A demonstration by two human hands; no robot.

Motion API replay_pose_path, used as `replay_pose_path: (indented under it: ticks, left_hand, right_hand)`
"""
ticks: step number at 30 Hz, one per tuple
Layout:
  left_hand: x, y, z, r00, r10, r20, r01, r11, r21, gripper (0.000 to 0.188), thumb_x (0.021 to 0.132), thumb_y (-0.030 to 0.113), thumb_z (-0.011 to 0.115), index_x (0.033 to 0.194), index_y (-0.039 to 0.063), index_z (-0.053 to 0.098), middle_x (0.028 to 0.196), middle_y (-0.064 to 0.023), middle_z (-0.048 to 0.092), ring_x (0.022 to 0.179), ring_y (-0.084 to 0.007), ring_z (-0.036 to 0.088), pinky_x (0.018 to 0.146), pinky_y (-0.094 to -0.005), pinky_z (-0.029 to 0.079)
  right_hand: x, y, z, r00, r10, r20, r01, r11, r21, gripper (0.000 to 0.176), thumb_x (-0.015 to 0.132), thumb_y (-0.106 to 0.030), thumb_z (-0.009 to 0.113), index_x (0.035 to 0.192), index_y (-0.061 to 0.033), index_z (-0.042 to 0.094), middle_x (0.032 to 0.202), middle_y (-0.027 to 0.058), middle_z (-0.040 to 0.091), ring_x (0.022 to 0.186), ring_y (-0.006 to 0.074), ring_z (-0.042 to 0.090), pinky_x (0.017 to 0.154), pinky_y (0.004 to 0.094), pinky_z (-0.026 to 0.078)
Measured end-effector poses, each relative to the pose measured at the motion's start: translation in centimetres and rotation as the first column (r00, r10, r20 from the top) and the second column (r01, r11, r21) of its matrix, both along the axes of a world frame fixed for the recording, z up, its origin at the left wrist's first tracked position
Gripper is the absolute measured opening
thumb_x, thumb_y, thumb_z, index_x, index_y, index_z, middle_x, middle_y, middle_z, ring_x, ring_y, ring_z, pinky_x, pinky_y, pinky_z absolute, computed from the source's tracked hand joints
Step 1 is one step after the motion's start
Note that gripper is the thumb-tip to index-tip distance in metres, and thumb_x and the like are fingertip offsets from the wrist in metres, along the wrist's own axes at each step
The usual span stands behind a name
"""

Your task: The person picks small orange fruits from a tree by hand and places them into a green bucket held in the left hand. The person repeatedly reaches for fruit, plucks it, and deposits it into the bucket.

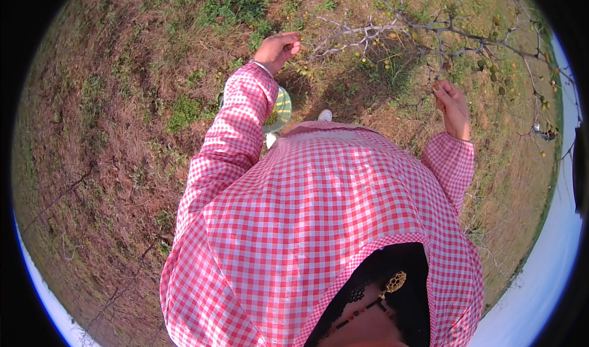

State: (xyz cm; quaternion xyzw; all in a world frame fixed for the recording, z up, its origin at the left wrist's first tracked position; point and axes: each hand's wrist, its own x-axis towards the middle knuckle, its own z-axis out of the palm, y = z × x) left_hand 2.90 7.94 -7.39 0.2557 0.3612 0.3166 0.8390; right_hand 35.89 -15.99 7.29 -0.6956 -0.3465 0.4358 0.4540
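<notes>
A thorny grey branch (416, 26) reaches in from the upper right, bearing small round green, yellow and orange fruits (493, 69). My right hand (453, 105) is raised below it, with thumb and finger pinched at what looks like a small greenish fruit (435, 86) by a hanging twig. My left hand (278, 52) hovers left of the thin twig tips with its fingers curled; whether anything is inside them is hidden. Beneath my left forearm stands a round green container (286, 112) with yellowish-green contents, partly covered by the sleeve.
My white shoes (325, 115) show on the ground below my checked garment (331, 186). Dry grass and reddish soil (115, 131) spread around, with a leafy green plant (239, 6) ahead. Thin bare twigs (124, 280) lie to the left. More twigs cross the right rim.
</notes>
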Motion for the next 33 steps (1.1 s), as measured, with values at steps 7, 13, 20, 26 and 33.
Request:
replay_pose_path:
  ticks: [7, 13, 20, 26, 33]
  left_hand:
    - [-0.3, 0.3, -0.8, 0.998, 0.033, 0.051, -0.028, 0.994, -0.103, 0.013, 0.082, 0.002, 0.057, 0.093, -0.003, 0.053, 0.077, -0.0055, 0.055, 0.063, -0.0110, 0.050, 0.053, -0.0203, 0.043]
    - [-1.4, 1.4, -1.5, 0.966, 0.152, 0.207, -0.086, 0.951, -0.298, 0.007, 0.080, 0.002, 0.054, 0.083, -0.001, 0.049, 0.070, -0.0056, 0.050, 0.060, -0.0130, 0.047, 0.049, -0.0230, 0.040]
    - [-1.1, 0.4, 1.0, 0.983, 0.116, 0.146, -0.077, 0.966, -0.246, 0.013, 0.078, 0.003, 0.052, 0.088, -0.006, 0.050, 0.080, -0.0118, 0.054, 0.068, -0.0179, 0.052, 0.056, -0.0258, 0.046]
    - [-0.5, 0.0, 2.7, 0.974, -0.206, -0.090, 0.212, 0.975, 0.062, 0.022, 0.085, 0.018, 0.057, 0.094, -0.001, 0.060, 0.072, 0.0024, 0.054, 0.057, -0.0080, 0.047, 0.049, -0.0211, 0.038]
    - [3.9, -4.0, 4.3, 0.401, 0.589, -0.702, 0.686, 0.315, 0.656, 0.020, 0.088, 0.027, 0.051, 0.101, 0.013, 0.055, 0.068, -0.0102, 0.062, 0.063, -0.0252, 0.061, 0.055, -0.0358, 0.047]
  right_hand:
    - [0.8, 0.2, -0.2, 0.999, 0.030, 0.029, -0.030, 1.000, -0.003, 0.010, 0.088, -0.013, 0.054, 0.091, -0.0037, 0.057, 0.063, -0.0081, 0.039, 0.053, 0.0023, 0.029, 0.048, 0.0188, 0.021]
    - [2.3, 0.1, -1.4, 1.000, 0.002, 0.021, -0.002, 1.000, -0.002, 0.011, 0.088, -0.013, 0.054, 0.092, -0.0029, 0.057, 0.062, -0.0073, 0.037, 0.052, 0.0029, 0.028, 0.048, 0.0195, 0.021]
    - [2.2, 0.7, -1.1, 1.000, 0.019, 0.011, -0.019, 1.000, -0.004, 0.010, 0.088, -0.013, 0.054, 0.091, -0.0032, 0.055, 0.062, -0.0070, 0.036, 0.052, 0.0030, 0.027, 0.047, 0.0200, 0.021]
    - [1.6, 1.4, -0.6, 1.000, 0.023, -0.010, -0.023, 1.000, 0.009, 0.014, 0.088, -0.016, 0.055, 0.092, -0.0032, 0.058, 0.061, -0.0085, 0.038, 0.052, 0.0014, 0.028, 0.047, 0.0184, 0.021]
    - [0.7, 1.2, 0.1, 1.000, 0.010, 0.019, -0.011, 0.999, 0.034, 0.018, 0.088, -0.019, 0.057, 0.094, -0.0021, 0.060, 0.061, -0.0091, 0.038, 0.052, 0.0008, 0.029, 0.047, 0.0178, 0.021]
